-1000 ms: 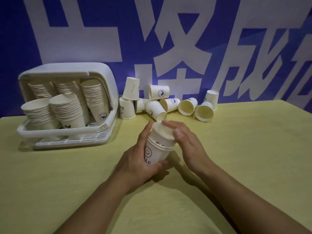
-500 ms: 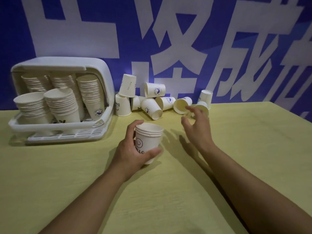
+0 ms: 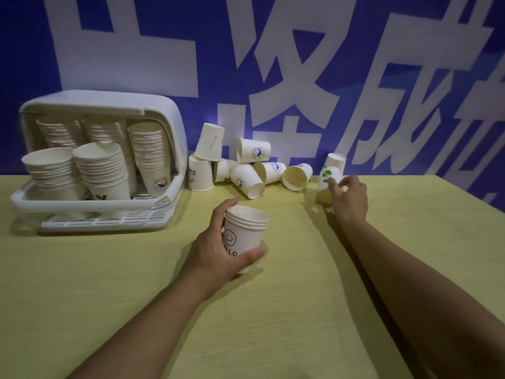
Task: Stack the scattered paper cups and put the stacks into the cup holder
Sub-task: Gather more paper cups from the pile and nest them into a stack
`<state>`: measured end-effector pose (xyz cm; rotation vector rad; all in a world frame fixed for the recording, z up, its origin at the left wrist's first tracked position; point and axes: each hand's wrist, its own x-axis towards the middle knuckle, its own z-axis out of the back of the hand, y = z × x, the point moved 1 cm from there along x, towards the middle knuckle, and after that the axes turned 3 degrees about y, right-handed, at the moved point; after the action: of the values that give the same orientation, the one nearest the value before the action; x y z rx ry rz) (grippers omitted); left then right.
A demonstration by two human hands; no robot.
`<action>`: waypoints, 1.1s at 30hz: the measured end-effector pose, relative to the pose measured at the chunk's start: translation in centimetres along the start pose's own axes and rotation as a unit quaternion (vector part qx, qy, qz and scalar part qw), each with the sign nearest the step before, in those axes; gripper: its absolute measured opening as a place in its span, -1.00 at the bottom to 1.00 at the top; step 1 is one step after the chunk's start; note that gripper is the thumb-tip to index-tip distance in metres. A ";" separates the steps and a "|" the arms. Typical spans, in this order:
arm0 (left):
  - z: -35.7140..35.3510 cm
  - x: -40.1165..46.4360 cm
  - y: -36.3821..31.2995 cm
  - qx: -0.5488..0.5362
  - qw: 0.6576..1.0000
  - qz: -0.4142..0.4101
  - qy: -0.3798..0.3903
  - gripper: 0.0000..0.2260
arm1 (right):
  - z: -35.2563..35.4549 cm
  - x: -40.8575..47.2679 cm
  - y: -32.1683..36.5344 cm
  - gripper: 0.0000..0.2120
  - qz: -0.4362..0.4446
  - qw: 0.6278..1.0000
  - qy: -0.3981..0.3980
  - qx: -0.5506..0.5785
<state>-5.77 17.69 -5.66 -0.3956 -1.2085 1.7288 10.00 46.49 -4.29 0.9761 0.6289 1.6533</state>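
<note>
Head view: left hand (image 3: 218,250) grips stack (image 3: 244,236); right hand (image 3: 348,196) pinches cup (image 3: 328,179).

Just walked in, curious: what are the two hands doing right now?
Left hand: grips the short cup stack.
Right hand: fingers pinching the green-printed cup at the pile's edge.

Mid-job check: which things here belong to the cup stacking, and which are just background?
In the job:
- smiley cup stack, held by left hand
- green-print cup, gripped by right hand
- scattered cups by the wall
- cup holder with stacks inside

Not part of it:
- blue banner
- yellow table
</note>
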 end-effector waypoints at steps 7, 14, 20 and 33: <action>0.0 -0.3 -0.3 0.003 1.000 -0.007 0.003 -0.17 | 0.8 -4.7 1.7 -0.21 -0.087 0.981 0.091 0.150; -0.2 -0.3 -0.8 -0.019 0.999 -0.015 0.031 -0.11 | -0.5 -9.8 4.7 -0.09 0.072 0.956 0.133 0.252; -0.4 -0.8 -1.0 -0.026 0.996 -0.015 0.089 -0.20 | -0.7 -10.5 4.5 -0.40 0.089 0.952 0.129 0.262; -0.5 -0.7 -1.1 -0.077 0.991 -0.012 0.105 -0.13 | -0.4 -14.0 6.5 -0.80 0.052 0.882 0.247 0.399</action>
<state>-4.44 17.44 -5.10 -0.6364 -1.1910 1.5370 7.65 31.22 -3.30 1.1573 1.7260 1.7705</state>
